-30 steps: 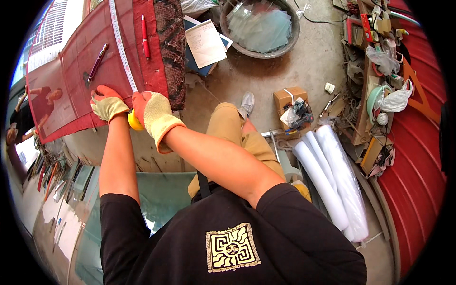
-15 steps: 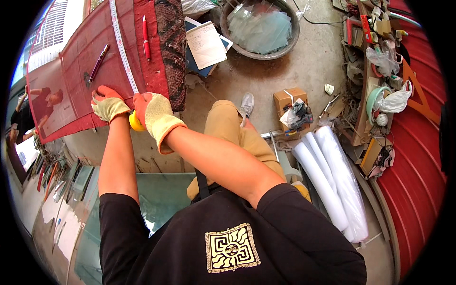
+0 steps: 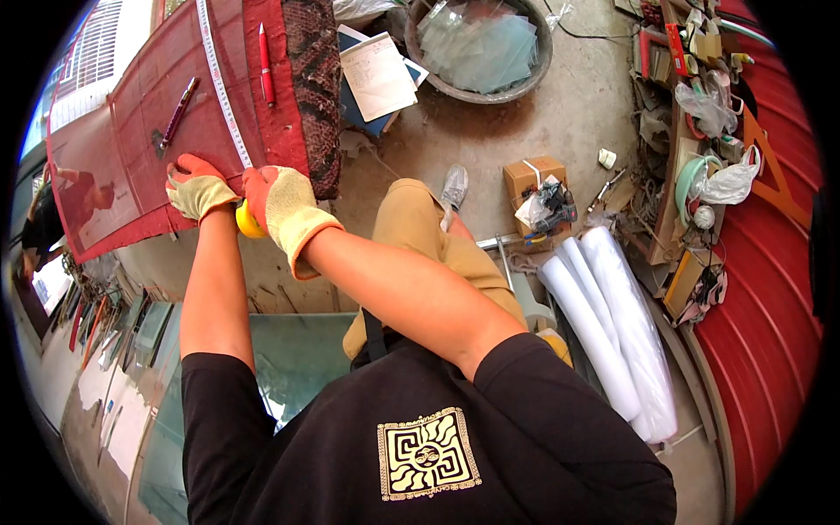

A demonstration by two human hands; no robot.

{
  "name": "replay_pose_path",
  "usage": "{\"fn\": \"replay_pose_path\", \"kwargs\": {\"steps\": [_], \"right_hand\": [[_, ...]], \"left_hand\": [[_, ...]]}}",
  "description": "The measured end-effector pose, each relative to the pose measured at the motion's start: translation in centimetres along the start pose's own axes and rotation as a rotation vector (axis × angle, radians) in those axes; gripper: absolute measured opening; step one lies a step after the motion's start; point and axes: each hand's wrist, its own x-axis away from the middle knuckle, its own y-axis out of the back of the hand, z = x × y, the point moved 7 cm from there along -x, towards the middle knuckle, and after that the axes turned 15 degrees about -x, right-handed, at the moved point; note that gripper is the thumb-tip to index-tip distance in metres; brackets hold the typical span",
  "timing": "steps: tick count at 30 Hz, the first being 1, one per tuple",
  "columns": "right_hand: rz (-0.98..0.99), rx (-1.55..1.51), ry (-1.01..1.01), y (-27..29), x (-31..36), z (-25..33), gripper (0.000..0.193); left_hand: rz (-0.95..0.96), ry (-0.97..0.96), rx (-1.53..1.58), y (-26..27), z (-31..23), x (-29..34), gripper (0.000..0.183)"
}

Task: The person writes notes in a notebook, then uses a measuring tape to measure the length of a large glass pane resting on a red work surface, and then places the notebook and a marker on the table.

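A white tape measure blade point(image 3: 219, 83) runs across the red-covered table point(image 3: 289, 131), over a clear glass sheet point(image 3: 131, 131) that mirrors a figure. My right hand point(image 3: 284, 206), in a cream and orange work glove, closes on the tape measure at the blade's near end. Its yellow case point(image 3: 248, 220) shows below the table edge, between both hands. My left hand point(image 3: 199, 188), gloved alike, rests beside it at the glass's near edge, fingers bent but apart; its fingertips are partly hidden. Farther up lie a dark patterned pen point(image 3: 180, 112) and a red pen point(image 3: 265, 66).
Right of the table are a notebook point(image 3: 379, 79) and a round tub point(image 3: 418, 66) of glass offcuts. A cardboard box point(image 3: 530, 179), white plastic-wrapped rolls point(image 3: 626, 332) and a cluttered shelf point(image 3: 665, 166) stand to the right. Glass panes point(image 3: 302, 350) lean below the table.
Both hands and the tape measure stay in nearly the same place. The whole view has shifted very slightly.
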Motion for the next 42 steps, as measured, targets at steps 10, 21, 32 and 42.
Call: {"fn": "replay_pose_path", "kwargs": {"steps": [10, 21, 32, 42], "right_hand": [[-0.02, -0.011, 0.015, 0.2, 0.1, 0.3, 0.049], [-0.024, -0.034, 0.025, 0.2, 0.2, 0.5, 0.048], [-0.022, -0.035, 0.006, 0.5, 0.4, 0.9, 0.048], [-0.027, 0.045, 0.026, 0.4, 0.4, 0.8, 0.048]], "left_hand": [[0.026, -0.003, 0.001, -0.2, -0.1, 0.0, 0.065], [0.033, 0.007, 0.011, 0.4, -0.4, 0.3, 0.067], [0.044, 0.012, -0.008, 0.1, -0.4, 0.1, 0.064], [0.041, 0.022, 0.005, 0.8, -0.5, 0.5, 0.064]]}}
